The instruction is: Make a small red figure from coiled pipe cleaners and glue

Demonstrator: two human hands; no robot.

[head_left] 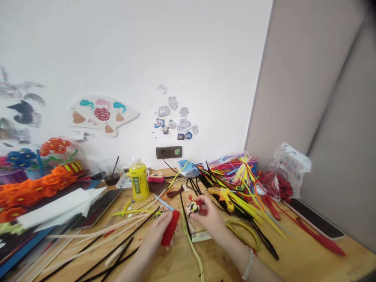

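My left hand (157,231) is closed around a red fuzzy roll (170,229) of pipe-cleaner material, low over the wooden table (293,258). My right hand (210,219), a bracelet on its wrist, pinches a small white, black and red fuzzy figure (194,208). The two hands are close together, a little apart. Black and yellow-green pipe cleaners (188,231) lie between and under them.
A yellow drink bottle (138,181) stands behind the hands. A yellow glue gun (223,194) lies on a heap of coloured pipe cleaners (241,176) at right. Orange and blue fuzzy flowers (32,184) crowd the left. A plastic bag (286,168) and red pieces sit far right.
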